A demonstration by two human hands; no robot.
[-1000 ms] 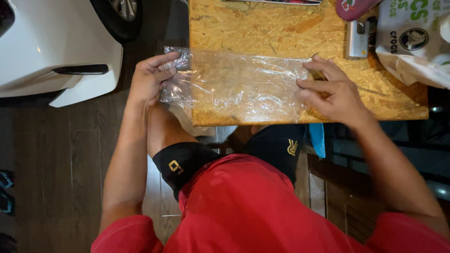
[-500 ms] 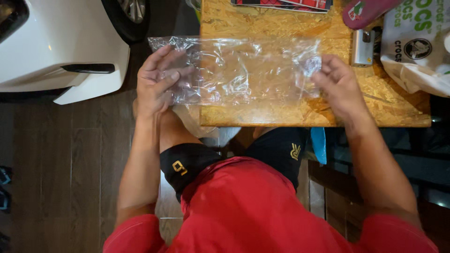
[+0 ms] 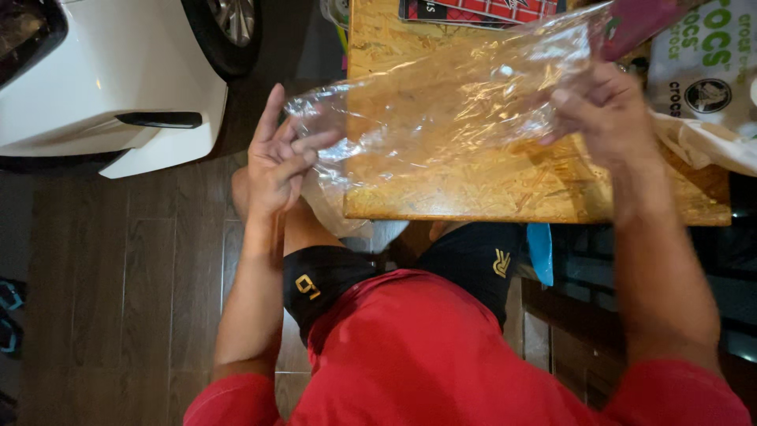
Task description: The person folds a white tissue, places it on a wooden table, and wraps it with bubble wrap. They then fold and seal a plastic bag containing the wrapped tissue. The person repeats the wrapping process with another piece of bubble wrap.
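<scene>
Head view, looking down past a red shirt and black shorts. A clear plastic bag [image 3: 441, 118] is held lifted above a chipboard table [image 3: 505, 193], stretched between the two hands and tilted, its right end higher than its left. The bag appears empty and crumpled; whether its mouth is open cannot be told through the glare. Judged from this, the bag is up off the table and spread out, but nothing has been put into it. The right hand [image 3: 603, 110] is closed on the bag's right end, fingers curled and pinching the film. The left hand [image 3: 276, 162] is mostly open, fingers spread and pointing up and to the right; only the fingertips [image 3: 327, 142] touch the bag's left edge, and a firm grip there is not evident. Around the work: a white printed bag [image 3: 710, 59] at the table's right edge, a red-and-black printed sheet [image 3: 481, 9] at its far edge, a white car [image 3: 102, 79] on the dark wooden floor [image 3: 118, 276] to the left
</scene>
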